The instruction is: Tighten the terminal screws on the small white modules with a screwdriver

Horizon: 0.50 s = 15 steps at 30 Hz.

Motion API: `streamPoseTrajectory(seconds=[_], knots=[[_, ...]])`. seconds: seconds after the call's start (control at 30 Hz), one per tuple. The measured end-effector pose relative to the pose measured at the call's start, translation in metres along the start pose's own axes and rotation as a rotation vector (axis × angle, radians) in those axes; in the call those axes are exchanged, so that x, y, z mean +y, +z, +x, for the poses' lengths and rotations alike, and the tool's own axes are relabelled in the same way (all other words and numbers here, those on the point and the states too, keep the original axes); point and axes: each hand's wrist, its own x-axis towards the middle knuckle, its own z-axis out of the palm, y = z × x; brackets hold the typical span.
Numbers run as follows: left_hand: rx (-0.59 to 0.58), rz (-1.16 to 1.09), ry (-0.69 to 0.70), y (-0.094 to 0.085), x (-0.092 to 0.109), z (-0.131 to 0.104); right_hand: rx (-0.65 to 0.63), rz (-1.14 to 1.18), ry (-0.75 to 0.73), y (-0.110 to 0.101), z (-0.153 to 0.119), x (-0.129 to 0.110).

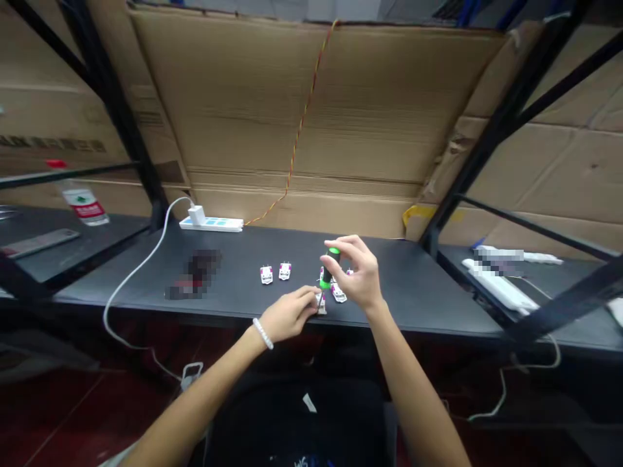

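Note:
My right hand (359, 271) grips a screwdriver (326, 271) with a black and green handle, held nearly upright. Its thin shaft points down at a small white and magenta part (321, 305) near the front edge of the table. The fingers of my left hand (288, 314) are closed on that small part and steady it on the tabletop; a pale beaded bracelet circles this wrist. Just behind the right hand lie several similar parts (339, 293), partly hidden by it. Two more, a left one (266, 275) and a right one (285, 270), lie apart to the left.
A white power strip (219, 224) with a plugged-in charger (196, 215) and cable sits at the back left. A blurred dark object (195, 275) lies on the left. Black metal frame posts (487, 130) flank the table (418, 292); cardboard (311, 117) stands behind it.

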Motion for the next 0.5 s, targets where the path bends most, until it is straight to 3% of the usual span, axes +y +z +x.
streamPoseTrajectory(seconds=[0.5], knots=[[0.0,0.032,0.039,-0.002,0.0,0.0,0.138,0.068,0.093,-0.027,-0.005,0.013]])
